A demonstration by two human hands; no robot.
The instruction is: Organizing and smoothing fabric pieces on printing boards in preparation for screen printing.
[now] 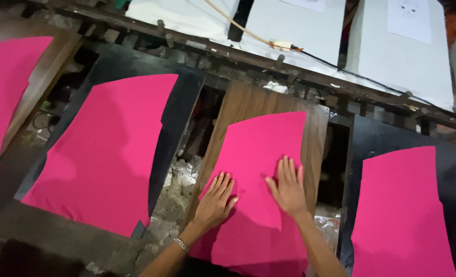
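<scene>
1. The left hand (pixel 215 201) lay flat on the pink fabric piece (pixel 261 154), fingers spread and pointing up and slightly right; its grip pinched nothing, only pressed down with the open palm.
2. The right hand (pixel 288 187) lay flat just beside the left, on the same fabric, fingers close together and extended; its grip was likewise open, holding nothing.
3. The pink fabric piece stretched away from both palms over a brown wooden board (pixel 248 105), whose bare wood showed beyond the fingertips and to the outer side of the right hand.
4. A metal bracelet (pixel 182 245) sat on the left wrist.
5. Well out from the left hand, a second pink piece (pixel 110 149) covered a black board (pixel 179 110); a third pink piece (pixel 4 87) lay farther out still.
6. Out from the right hand, another pink piece (pixel 400 210) lay on a dark board (pixel 377 136).
7. Beyond the fingertips, white boxes (pixel 397 56) stood behind a dark rail (pixel 269 64), with a cable (pixel 248 33) across them.
8. Between the left hand and the black board, crumpled pale rubble (pixel 179 182) filled the gap.
</scene>
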